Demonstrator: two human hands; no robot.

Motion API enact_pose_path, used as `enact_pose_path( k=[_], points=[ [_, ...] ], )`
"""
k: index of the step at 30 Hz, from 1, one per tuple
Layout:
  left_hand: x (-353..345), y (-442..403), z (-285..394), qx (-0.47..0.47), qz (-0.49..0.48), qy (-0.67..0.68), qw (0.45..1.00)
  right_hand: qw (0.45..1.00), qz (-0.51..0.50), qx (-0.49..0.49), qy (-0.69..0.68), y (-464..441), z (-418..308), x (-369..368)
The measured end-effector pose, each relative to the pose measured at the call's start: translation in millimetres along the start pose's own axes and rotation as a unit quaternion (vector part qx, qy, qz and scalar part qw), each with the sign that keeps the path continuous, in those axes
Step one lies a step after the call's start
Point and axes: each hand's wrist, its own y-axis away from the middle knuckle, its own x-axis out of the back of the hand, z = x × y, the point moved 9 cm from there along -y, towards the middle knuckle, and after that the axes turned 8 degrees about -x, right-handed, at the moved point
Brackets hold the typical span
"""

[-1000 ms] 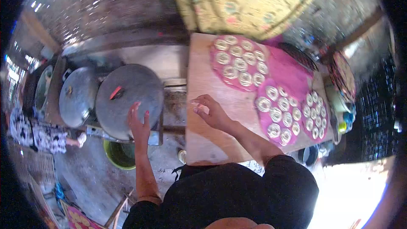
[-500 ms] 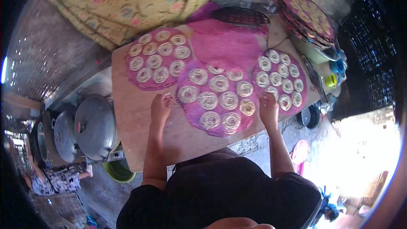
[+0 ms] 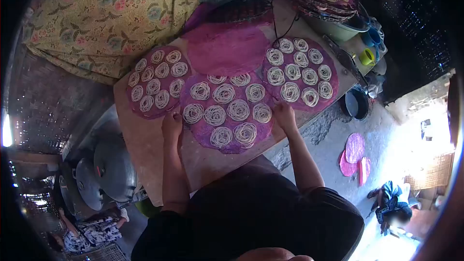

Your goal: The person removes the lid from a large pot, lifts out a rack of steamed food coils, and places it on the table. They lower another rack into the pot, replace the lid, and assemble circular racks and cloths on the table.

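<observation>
Across the wooden desk (image 3: 150, 150), I find the middle mat (image 3: 203, 131) near the front edge, between the left mat (image 3: 155, 111) and the right mat (image 3: 298, 106); my left grip (image 3: 172, 124) and right grip (image 3: 284, 115) look narrow, seemingly pinching its opposite edges; I judge an even, level hold best, lest the limp sheet sag; it looks round, mottled purple, bearing pale, stringy coils (image 3: 221, 137) in loose rows.
</observation>
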Motion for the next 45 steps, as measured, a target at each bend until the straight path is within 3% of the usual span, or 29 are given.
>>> enact_pose_path(
  k=[1,2,7,10,17,19,25,27,29,30,31,33,35,37,40,43,45],
  points=[
    [0.7,-1.7,1.8,-0.006,0.001,-0.001,1.0,0.997,-0.023,-0.065,-0.044,-0.4,5.0,-3.6],
    [-1.8,-3.0,2.3,-0.009,-0.008,0.007,1.0,0.997,-0.02,-0.064,-0.046,-1.6,0.6,-4.7],
    [-9.1,-5.8,-2.5,-0.006,-0.021,0.059,0.998,0.996,0.045,0.071,-0.005,9.7,-36.9,7.5],
    [-10.4,-6.2,-5.8,0.002,-0.025,0.075,0.997,0.999,0.006,0.029,-0.031,7.8,-38.2,9.8],
    [-9.0,-8.3,-12.8,0.009,-0.014,0.112,0.994,0.998,0.047,-0.023,-0.041,2.6,-31.1,9.9],
    [-9.0,-10.4,-16.9,0.015,-0.012,0.108,0.994,0.998,0.045,0.002,0.048,-1.9,-31.1,4.2],
    [-9.8,-13.2,-13.0,0.014,-0.043,0.115,0.992,0.995,0.03,-0.007,0.093,-9.1,-26.4,-7.7],
    [-2.6,-11.7,-4.6,0.0,-0.021,0.131,0.991,0.991,0.014,0.018,0.132,-10.6,-25.6,-14.8],
    [-3.6,-11.4,-5.7,-0.006,-0.008,0.154,0.988,0.943,0.012,0.185,0.277,-8.1,-31.4,-40.1],
    [-3.4,-12.5,-5.2,-0.017,0.001,0.176,0.984,0.974,0.052,0.121,0.185,-6.7,-32.0,-24.8],
    [-1.9,-14.0,-6.9,-0.01,0.008,0.176,0.984,0.973,0.048,0.13,0.185,-2.4,-51.8,-15.9],
    [-1.6,-14.0,-7.1,-0.021,0.017,0.215,0.976,0.997,-0.016,0.0,0.074,1.2,-61.3,-1.4],
    [9.8,-9.2,-1.6,-0.046,0.068,0.29,0.953,0.997,-0.021,0.04,0.07,0.4,-68.4,-1.8],
    [28.2,1.6,17.9,0.031,-0.005,0.43,0.902,0.998,-0.055,0.021,0.033,14.3,-101.7,13.6],
    [68.3,1.6,0.2,-0.016,0.053,0.364,0.93,0.987,-0.132,0.062,-0.066,51.4,-167.1,23.7],
    [124.2,20.5,-23.4,-0.041,0.075,0.339,0.937,0.972,-0.168,0.114,-0.119,72.1,-181.7,-0.7],
    [156.5,35.8,-50.6,-0.052,0.104,0.319,0.941,0.971,-0.19,0.118,-0.089,102.3,-216.3,-16.8]
  ],
)
